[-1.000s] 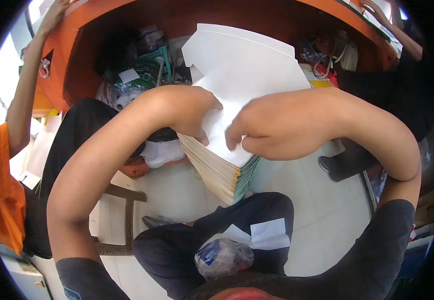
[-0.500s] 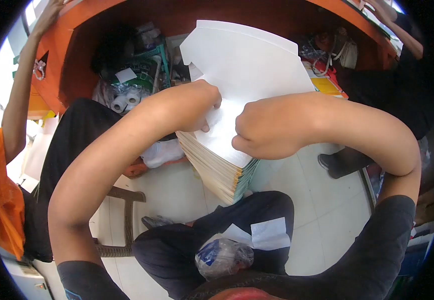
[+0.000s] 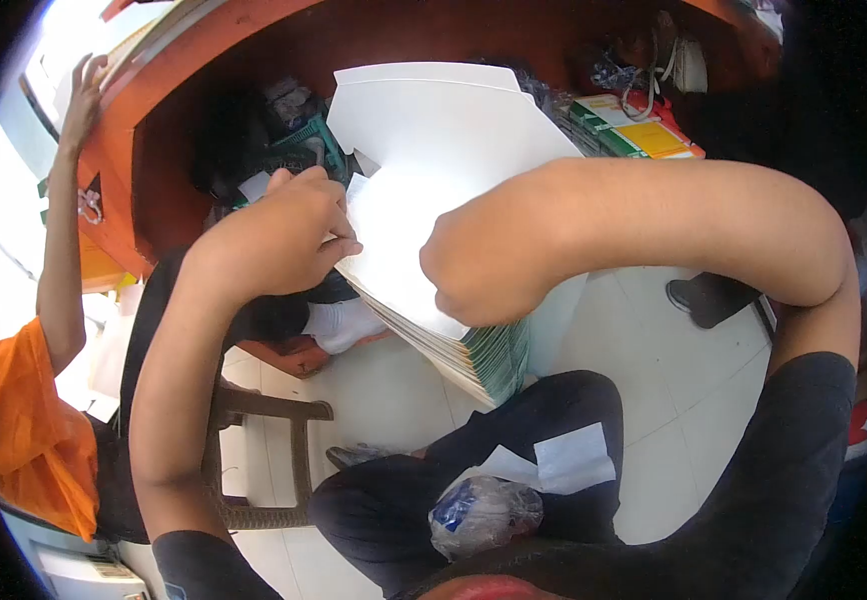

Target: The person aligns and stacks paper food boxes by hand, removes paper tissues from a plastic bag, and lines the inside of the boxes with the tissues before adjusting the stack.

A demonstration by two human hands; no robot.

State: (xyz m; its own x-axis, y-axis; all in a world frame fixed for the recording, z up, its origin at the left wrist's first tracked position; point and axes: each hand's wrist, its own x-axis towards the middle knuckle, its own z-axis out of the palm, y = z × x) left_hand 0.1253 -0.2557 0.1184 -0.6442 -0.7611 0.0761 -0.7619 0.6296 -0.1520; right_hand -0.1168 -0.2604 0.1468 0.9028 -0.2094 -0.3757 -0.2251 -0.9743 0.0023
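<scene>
A tall stack of folded card folders point(image 3: 499, 350) stands in front of me, its layered edges green and cream. The top one is opened, and its glossy white cover point(image 3: 434, 120) rises at the back. My left hand point(image 3: 284, 235) is at the left edge of the top folder, thumb and fingers pinched; what is between them is too small to make out. Beside its fingers shows a small white paper piece point(image 3: 357, 187). My right hand point(image 3: 499, 255) is curled in a fist on the white surface, with its fingertips hidden beneath it.
On my lap lie white paper slips point(image 3: 576, 460) and a plastic-wrapped bundle point(image 3: 484, 515). An orange desk point(image 3: 169, 90) curves ahead, with bags and printed booklets point(image 3: 644, 130) beneath it. At left are a brown chair point(image 3: 299, 450) and a person in an orange shirt point(image 3: 29, 420).
My left hand has moved from the middle of the white surface out to its left edge. My right hand has shifted slightly left, still curled. The camera view has also shifted.
</scene>
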